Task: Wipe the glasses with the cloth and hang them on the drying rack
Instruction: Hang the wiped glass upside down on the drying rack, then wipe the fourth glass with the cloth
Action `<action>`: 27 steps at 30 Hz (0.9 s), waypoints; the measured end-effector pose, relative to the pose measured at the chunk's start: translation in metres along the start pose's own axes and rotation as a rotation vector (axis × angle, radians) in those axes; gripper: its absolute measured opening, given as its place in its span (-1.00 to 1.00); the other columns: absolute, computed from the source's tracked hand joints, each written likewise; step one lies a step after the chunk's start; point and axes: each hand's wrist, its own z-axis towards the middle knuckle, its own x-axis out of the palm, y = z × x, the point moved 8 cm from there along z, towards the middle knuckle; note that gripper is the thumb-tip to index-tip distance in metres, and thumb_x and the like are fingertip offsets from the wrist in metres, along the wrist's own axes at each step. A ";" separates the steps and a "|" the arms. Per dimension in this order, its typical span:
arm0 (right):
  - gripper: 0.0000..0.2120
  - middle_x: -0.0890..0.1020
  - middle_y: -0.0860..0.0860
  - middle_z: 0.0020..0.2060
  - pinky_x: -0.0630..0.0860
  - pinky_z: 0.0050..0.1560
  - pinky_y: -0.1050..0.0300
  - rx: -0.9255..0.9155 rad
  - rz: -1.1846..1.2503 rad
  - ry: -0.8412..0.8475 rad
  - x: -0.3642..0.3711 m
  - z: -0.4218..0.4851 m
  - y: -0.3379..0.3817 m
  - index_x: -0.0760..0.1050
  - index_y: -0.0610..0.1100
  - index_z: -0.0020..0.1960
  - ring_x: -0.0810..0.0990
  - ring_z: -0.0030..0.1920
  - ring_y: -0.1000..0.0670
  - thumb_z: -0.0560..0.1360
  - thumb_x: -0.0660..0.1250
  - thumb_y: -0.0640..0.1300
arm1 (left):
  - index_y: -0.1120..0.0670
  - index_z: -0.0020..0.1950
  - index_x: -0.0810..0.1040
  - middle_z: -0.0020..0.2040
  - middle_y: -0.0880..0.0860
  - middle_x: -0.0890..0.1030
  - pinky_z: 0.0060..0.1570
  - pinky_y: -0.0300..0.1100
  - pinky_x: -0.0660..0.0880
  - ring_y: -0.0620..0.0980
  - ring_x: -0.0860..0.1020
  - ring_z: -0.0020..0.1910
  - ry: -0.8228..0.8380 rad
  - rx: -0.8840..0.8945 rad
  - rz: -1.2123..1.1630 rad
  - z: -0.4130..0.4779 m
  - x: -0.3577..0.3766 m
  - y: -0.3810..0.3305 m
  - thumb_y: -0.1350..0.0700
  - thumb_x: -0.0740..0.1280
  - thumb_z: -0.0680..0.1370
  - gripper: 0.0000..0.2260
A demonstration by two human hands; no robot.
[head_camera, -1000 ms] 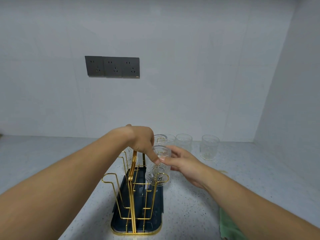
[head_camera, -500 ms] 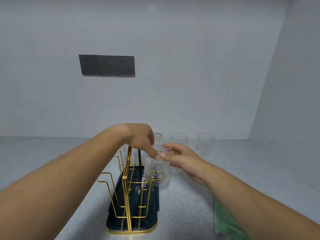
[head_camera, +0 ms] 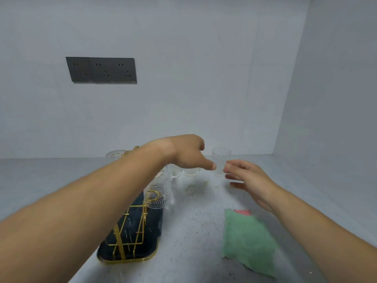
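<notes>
A gold wire drying rack (head_camera: 132,231) on a dark tray stands on the counter, with a ribbed glass (head_camera: 160,190) hanging upside down on its right side. Another glass (head_camera: 115,155) shows behind my left arm. My left hand (head_camera: 187,153) reaches right over the rack, fingers loose, holding nothing. My right hand (head_camera: 247,177) is open, fingertips just short of an upright clear glass (head_camera: 221,161) at the back. The bases of two more glasses (head_camera: 190,172) peek out under my left hand. A green cloth (head_camera: 247,243) lies flat on the counter in front of my right arm.
The grey speckled counter (head_camera: 193,231) meets a white back wall and a side wall at the right. A dark socket panel (head_camera: 102,70) is mounted on the back wall. The picture is blurred by motion.
Both hands have let go of the ribbed glass, which now hangs on the rack, and moved right toward the standing glass. The view has swung right, showing the whole green cloth.
</notes>
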 end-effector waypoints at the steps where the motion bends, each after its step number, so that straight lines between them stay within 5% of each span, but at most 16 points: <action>1: -0.76 0.68 -0.11 0.18 0.59 0.20 -0.05 0.009 0.016 -0.017 -0.010 0.001 -0.004 0.60 -0.09 0.20 0.67 0.16 -0.07 0.58 0.43 -0.03 | 0.12 0.61 0.32 0.48 0.07 0.53 0.35 -0.09 0.44 0.08 0.52 0.38 -0.014 -0.011 -0.041 0.004 0.007 -0.007 -0.24 0.43 0.57 -0.26; 6: -0.83 0.65 -0.15 0.18 0.57 0.15 -0.04 0.068 0.098 -0.060 -0.042 0.016 -0.025 0.58 -0.07 0.08 0.63 0.11 -0.08 0.64 0.33 0.02 | 0.18 0.64 0.14 0.53 0.15 0.41 0.30 -0.06 0.43 0.18 0.44 0.46 -0.111 -0.172 -0.446 0.032 0.066 -0.023 -0.17 0.42 0.60 -0.21; 12: -0.54 0.60 -0.09 0.25 0.56 0.22 -0.02 0.116 0.127 -0.095 -0.050 0.058 -0.050 0.47 -0.17 0.42 0.60 0.20 -0.05 0.69 0.18 0.13 | 0.17 0.71 -0.02 0.68 0.14 0.19 0.49 -0.04 0.28 0.13 0.25 0.64 -0.240 -0.258 -1.001 0.080 0.139 -0.002 -0.18 0.40 0.61 -0.11; 15: -0.49 0.55 -0.06 0.34 0.48 0.40 -0.09 0.112 0.070 -0.096 -0.047 0.083 -0.058 0.42 -0.17 0.48 0.55 0.31 -0.07 0.71 0.10 0.14 | 0.13 0.72 -0.03 0.69 0.12 0.17 0.58 0.01 0.23 0.10 0.22 0.65 -0.325 -0.257 -1.048 0.108 0.155 0.007 -0.15 0.39 0.62 -0.14; 20: -0.39 0.42 -0.07 0.52 0.36 0.52 -0.10 0.105 0.058 -0.116 -0.043 0.123 -0.065 0.30 -0.16 0.58 0.43 0.49 -0.06 0.71 -0.02 0.22 | 0.20 0.65 0.09 0.63 0.12 0.25 0.28 -0.26 0.16 0.00 0.28 0.55 -0.362 -0.224 -1.024 0.153 0.169 0.010 -0.02 0.38 0.66 -0.30; 22: -0.36 0.39 -0.07 0.54 0.32 0.55 -0.10 0.108 0.063 -0.106 -0.042 0.138 -0.070 0.27 -0.14 0.60 0.39 0.52 -0.06 0.70 -0.04 0.25 | 0.19 0.67 0.06 0.66 0.12 0.22 0.31 -0.25 0.17 0.05 0.23 0.62 -0.369 -0.222 -1.045 0.173 0.174 0.014 -0.06 0.37 0.67 -0.26; 25: -0.36 0.39 -0.10 0.55 0.29 0.57 -0.10 0.096 0.074 -0.068 -0.038 0.153 -0.077 0.27 -0.15 0.60 0.39 0.53 -0.08 0.70 -0.06 0.24 | 0.13 0.71 -0.01 0.70 0.10 0.19 0.61 -0.08 0.13 0.07 0.20 0.67 -0.389 -0.201 -1.125 0.190 0.175 0.016 -0.23 0.43 0.56 -0.06; 27: -0.35 0.43 -0.11 0.52 0.31 0.56 -0.12 0.082 0.084 -0.025 -0.033 0.159 -0.082 0.29 -0.14 0.59 0.43 0.50 -0.08 0.70 -0.09 0.25 | 0.10 0.68 0.16 0.61 0.08 0.39 0.59 0.06 0.29 0.06 0.37 0.59 -0.410 -0.216 -1.148 0.202 0.184 0.027 -0.32 0.45 0.42 -0.02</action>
